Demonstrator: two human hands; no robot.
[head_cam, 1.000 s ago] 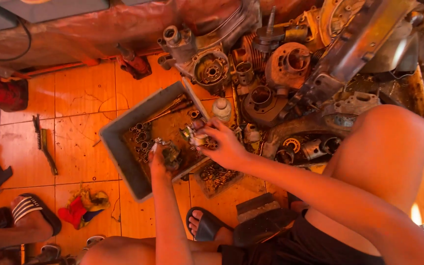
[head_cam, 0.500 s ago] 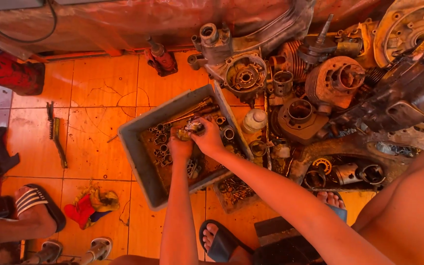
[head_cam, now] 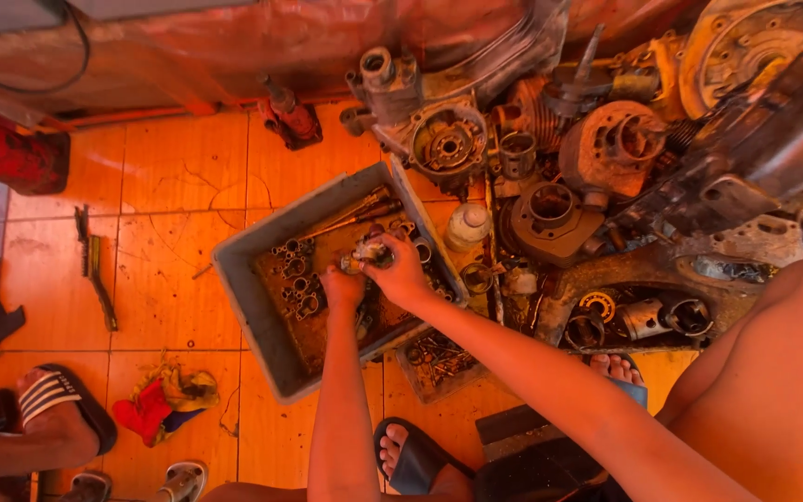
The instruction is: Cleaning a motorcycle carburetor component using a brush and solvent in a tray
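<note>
Orange light covers all, so true colours are hard to judge. Both hands meet over a grey tray (head_cam: pixel 253 297) on the tiled floor (head_cam: pixel 169 177). The left hand (head_cam: pixel 341 284) and the right hand (head_cam: pixel 401 271) have their fingers curled around one small metal part (head_cam: pixel 367 256), held just above the tray; its exact shape I cannot make out, because the fingers hide most of it. Inside the tray lie many small rings and short tubes, oily and dark, and long thin tools in the far corner. At right of the tray stands a small white bottle (head_cam: pixel 468 224), and behind it a crowded heap of engine cases (head_cam: pixel 448 144) and round cylinders (head_cam: pixel 550 209), partly cut off by the frame edge. A coloured rag (head_cam: pixel 164 400) lies at near left, beside another person's sandalled foot (head_cam: pixel 58 409). A flat tool (head_cam: pixel 95 270) lies at the left on the tiles.
</note>
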